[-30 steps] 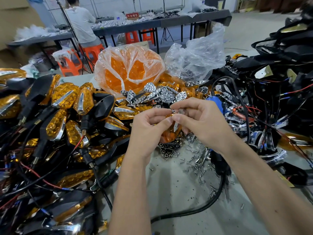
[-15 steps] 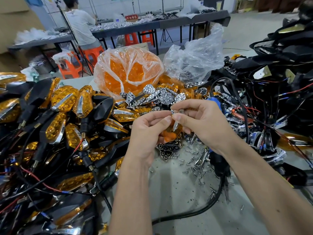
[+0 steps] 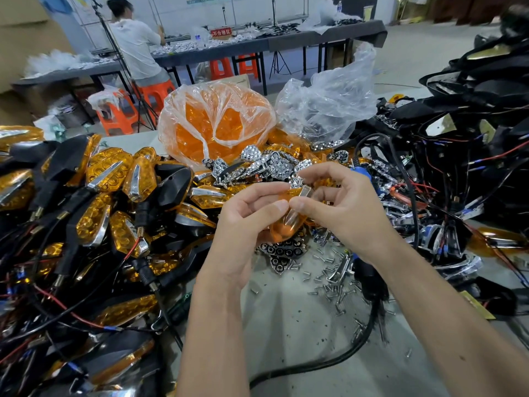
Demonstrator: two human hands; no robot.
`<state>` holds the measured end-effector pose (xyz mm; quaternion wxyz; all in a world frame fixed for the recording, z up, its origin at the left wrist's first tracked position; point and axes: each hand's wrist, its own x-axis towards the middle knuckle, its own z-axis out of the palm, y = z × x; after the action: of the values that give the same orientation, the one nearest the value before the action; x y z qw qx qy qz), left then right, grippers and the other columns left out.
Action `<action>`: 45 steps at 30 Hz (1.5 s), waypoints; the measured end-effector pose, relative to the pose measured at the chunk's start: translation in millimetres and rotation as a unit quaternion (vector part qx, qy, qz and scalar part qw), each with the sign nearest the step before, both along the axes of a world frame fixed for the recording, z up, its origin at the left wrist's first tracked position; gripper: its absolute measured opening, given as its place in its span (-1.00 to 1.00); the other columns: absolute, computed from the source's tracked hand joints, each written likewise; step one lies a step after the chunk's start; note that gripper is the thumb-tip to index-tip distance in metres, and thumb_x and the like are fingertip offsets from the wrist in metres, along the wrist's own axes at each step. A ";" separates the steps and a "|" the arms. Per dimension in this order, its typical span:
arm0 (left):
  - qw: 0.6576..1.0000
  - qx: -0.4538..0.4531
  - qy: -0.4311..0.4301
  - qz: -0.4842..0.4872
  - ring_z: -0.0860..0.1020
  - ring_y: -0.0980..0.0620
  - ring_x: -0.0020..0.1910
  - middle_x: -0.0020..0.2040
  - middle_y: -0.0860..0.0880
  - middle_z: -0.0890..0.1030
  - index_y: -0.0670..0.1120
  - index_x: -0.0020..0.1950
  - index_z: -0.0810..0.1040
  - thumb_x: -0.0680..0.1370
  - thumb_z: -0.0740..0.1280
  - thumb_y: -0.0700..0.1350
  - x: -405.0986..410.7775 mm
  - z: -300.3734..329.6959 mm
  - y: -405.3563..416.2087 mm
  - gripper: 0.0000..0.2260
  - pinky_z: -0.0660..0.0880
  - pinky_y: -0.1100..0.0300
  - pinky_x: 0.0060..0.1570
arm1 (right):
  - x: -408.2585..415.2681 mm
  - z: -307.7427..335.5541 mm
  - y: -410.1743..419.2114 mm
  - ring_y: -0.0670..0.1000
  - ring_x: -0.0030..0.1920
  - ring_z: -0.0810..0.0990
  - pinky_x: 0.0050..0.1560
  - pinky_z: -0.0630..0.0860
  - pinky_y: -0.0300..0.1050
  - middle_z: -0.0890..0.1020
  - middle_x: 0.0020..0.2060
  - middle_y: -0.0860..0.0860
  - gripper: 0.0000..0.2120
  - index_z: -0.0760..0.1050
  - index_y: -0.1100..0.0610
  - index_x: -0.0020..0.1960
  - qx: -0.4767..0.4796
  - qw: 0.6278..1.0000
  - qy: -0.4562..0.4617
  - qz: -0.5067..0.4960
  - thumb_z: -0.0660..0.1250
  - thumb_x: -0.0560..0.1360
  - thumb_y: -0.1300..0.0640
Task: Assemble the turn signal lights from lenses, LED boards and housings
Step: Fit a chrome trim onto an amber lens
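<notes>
- Head view: two bare hands meet in the middle, above the grey table point(image 3: 286, 325).
- The left hand point(image 3: 243, 222) pinches an orange lens point(image 3: 284, 229) with curled fingers and thumb.
- The right hand point(image 3: 340, 207) pinches the same lens from the right side. Its fingers bend round the top.
- The lens is smooth, see-through orange plastic, rounded at the near end. A shiny silver strip point(image 3: 304, 193) sits at its far end.
- On the left lies a big heap of finished lights point(image 3: 108, 179). They have bumpy orange fronts, black backs and thin red and black wires. There are too many to count.
- Far behind the hands sits one crinkly clear bag of orange lenses point(image 3: 217, 121). One more clear bag point(image 3: 329, 107) is to its right.
- Shiny silver reflector pieces point(image 3: 272, 164) with round dimples lie between the bags and the hands.
- Many small metal screws point(image 3: 332, 279) are scattered on the table, near and right of the hands.
- One thick black cable point(image 3: 337, 359) curves across the near table.
- A dark pile of housings and wires point(image 3: 472, 138) fills the right side.
- Far away, one person in a white shirt point(image 3: 137, 50) sits on an orange stool point(image 3: 156, 91).
</notes>
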<state>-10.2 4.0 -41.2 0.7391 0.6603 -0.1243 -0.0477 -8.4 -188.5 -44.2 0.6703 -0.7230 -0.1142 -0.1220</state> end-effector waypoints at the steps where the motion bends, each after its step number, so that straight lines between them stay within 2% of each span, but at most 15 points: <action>1: 1.000 -0.009 -0.008 -0.024 0.66 -0.01 -0.15 0.05 -0.09 0.74 0.01 0.21 0.70 0.51 0.46 -0.11 -0.6 0.5 1.1 -0.73 0.61 0.10 -0.14 | 0.3 -0.1 -0.6 0.00 -0.27 0.57 -0.29 0.57 -0.16 0.67 -0.03 0.02 -0.54 0.65 0.03 0.18 0.023 1.000 0.010 0.013 0.66 0.35 -0.05; 4: 0.998 -0.009 -0.037 -0.041 0.64 -0.15 -0.04 0.12 -0.12 0.73 -0.04 0.27 0.65 0.48 0.54 -0.19 -1.2 1.3 -0.9 -0.64 0.65 0.04 -0.06 | 1.1 -0.1 -2.4 -0.08 -0.35 0.49 -0.44 0.36 -0.25 0.61 -0.19 0.03 -0.67 0.71 0.02 0.07 0.087 0.991 0.055 0.081 0.62 0.36 -0.06; 6: 0.998 0.012 -0.053 -0.013 0.57 -0.22 -0.04 0.10 -0.14 0.74 -0.06 0.26 0.65 0.44 0.57 -0.22 -0.3 0.0 -4.0 -0.60 0.63 -0.16 0.02 | 1.1 0.6 -3.6 -0.08 -0.35 0.49 -0.46 0.36 -0.25 0.58 -0.24 0.03 -0.72 0.72 0.00 0.06 0.080 0.989 0.071 0.101 0.58 0.38 -0.03; 8: 0.998 0.030 -0.062 0.002 0.58 -0.15 -0.05 0.04 -0.13 0.75 -0.05 0.24 0.64 0.43 0.57 -0.24 -0.2 -1.2 -4.6 -0.60 0.55 -0.25 0.12 | 0.6 2.7 -5.9 -0.05 -0.33 0.53 -0.44 0.43 -0.24 0.60 -0.25 0.05 -0.70 0.70 0.04 0.10 0.057 0.990 0.075 0.109 0.56 0.40 0.00; 11: 0.991 0.094 -0.090 0.021 0.66 0.00 -0.08 -0.04 -0.07 0.76 0.02 0.22 0.62 0.42 0.56 -0.23 -0.3 -1.3 -4.5 -0.59 0.57 -0.10 0.10 | -0.8 6.7 -12.9 0.03 -0.30 0.59 -0.39 0.51 -0.18 0.68 -0.14 0.19 -0.69 0.64 0.09 0.15 -0.010 0.992 0.068 0.107 0.57 0.43 0.11; 15: 0.976 0.162 -0.134 0.051 0.70 0.03 -0.07 -0.10 0.01 0.74 0.08 0.09 0.63 0.40 0.61 -0.09 1.1 -3.0 -8.9 -0.68 0.62 -0.15 0.09 | -2.3 7.6 -15.2 -0.02 -0.30 0.68 -0.33 0.62 -0.16 0.73 -0.09 0.15 -0.71 0.61 0.15 0.18 -0.093 0.989 0.036 0.106 0.56 0.49 0.27; 18: 0.972 0.176 -0.142 0.062 0.69 0.00 -0.07 -0.12 0.02 0.73 0.08 0.04 0.63 0.39 0.63 -0.08 2.5 -4.8 -9.7 -0.70 0.61 -0.17 0.07 | -2.0 6.1 -14.6 0.05 -0.18 0.73 -0.22 0.69 -0.08 0.74 -0.11 0.10 -0.71 0.64 0.13 0.17 -0.106 0.989 0.013 0.101 0.57 0.48 0.28; 21: 0.969 0.182 -0.152 0.067 0.69 0.03 -0.11 -0.14 0.04 0.72 0.06 0.00 0.63 0.39 0.64 -0.12 3.8 -5.8 -9.1 -0.72 0.63 -0.01 -0.03 | -0.7 5.0 -16.2 0.15 -0.11 0.73 -0.14 0.71 -0.03 0.72 -0.10 0.09 -0.74 0.66 0.12 0.13 -0.100 0.989 -0.013 0.108 0.57 0.48 0.29; 24: 0.970 0.174 -0.157 0.065 0.69 0.04 -0.12 -0.14 0.04 0.73 0.07 -0.02 0.64 0.38 0.63 -0.05 2.9 -3.9 -9.2 -0.74 0.60 0.11 -0.09 | 0.2 3.3 -16.8 0.16 -0.09 0.71 -0.09 0.72 0.01 0.70 -0.10 0.09 -0.76 0.65 0.13 0.11 -0.094 0.988 -0.032 0.118 0.56 0.49 0.28; 28: 0.974 0.165 -0.150 0.049 0.70 -0.03 -0.10 -0.14 0.00 0.73 0.03 -0.01 0.65 0.39 0.64 -0.07 1.7 -2.9 -7.0 -0.74 0.64 -0.18 0.02 | 1.1 -0.3 -16.7 0.18 -0.06 0.69 -0.10 0.73 0.10 0.67 -0.09 0.12 -0.79 0.62 0.16 0.10 -0.081 0.990 -0.029 0.116 0.55 0.50 0.26; 31: 0.972 0.171 -0.152 0.045 0.69 -0.02 -0.11 -0.13 0.00 0.73 0.02 0.00 0.65 0.40 0.64 -0.10 1.0 -2.1 -5.7 -0.74 0.63 -0.21 0.02 | 1.1 0.2 -16.5 0.17 -0.09 0.69 -0.12 0.73 0.08 0.67 -0.11 0.13 -0.80 0.62 0.15 0.08 -0.083 0.989 -0.028 0.122 0.56 0.50 0.26; 37: 0.975 0.158 -0.151 0.038 0.68 0.02 -0.04 -0.07 0.03 0.73 0.03 0.03 0.65 0.44 0.60 -0.18 1.9 -2.8 -11.8 -0.75 0.63 -0.07 0.06 | 0.4 2.5 -19.5 0.13 -0.21 0.68 -0.22 0.69 -0.03 0.66 -0.17 0.16 -0.82 0.60 0.16 0.03 -0.094 0.990 -0.023 0.098 0.56 0.50 0.24; 40: 0.973 0.178 -0.143 0.018 0.68 0.03 -0.01 -0.06 0.03 0.73 0.02 0.03 0.64 0.43 0.58 -0.15 1.7 -2.4 -11.0 -0.77 0.61 -0.03 0.04 | -3.1 9.0 -20.3 -0.02 -0.28 0.59 -0.24 0.60 -0.14 0.64 -0.25 0.04 -0.79 0.58 0.14 -0.03 -0.169 0.983 -0.030 0.071 0.61 0.46 0.19; 43: 0.977 0.187 -0.086 -0.047 0.67 0.03 -0.06 -0.10 -0.04 0.73 0.01 -0.03 0.69 0.46 0.48 -0.14 2.0 -0.9 5.2 -0.88 0.59 0.13 -0.01 | -7.9 25.6 -23.7 -0.06 -0.34 0.50 -0.32 0.46 -0.18 0.61 -0.32 0.03 -0.76 0.57 0.12 -0.08 -0.244 0.960 0.021 0.136 0.63 0.43 0.18; 45: 0.981 0.172 -0.058 -0.065 0.68 0.00 -0.06 -0.09 -0.07 0.74 -0.01 -0.02 0.73 0.51 0.43 -0.11 0.3 -0.5 14.1 -0.90 0.62 0.14 0.04 | -11.2 35.4 -24.8 -0.08 -0.38 0.46 -0.34 0.40 -0.24 0.56 -0.38 -0.09 -0.75 0.55 0.05 -0.11 -0.292 0.935 0.066 0.190 0.63 0.42 0.19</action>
<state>-9.9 18.1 -41.7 0.6016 0.7695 -0.1996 -0.0782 -19.6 -213.3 -8.8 0.4468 -0.8578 -0.2361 0.0943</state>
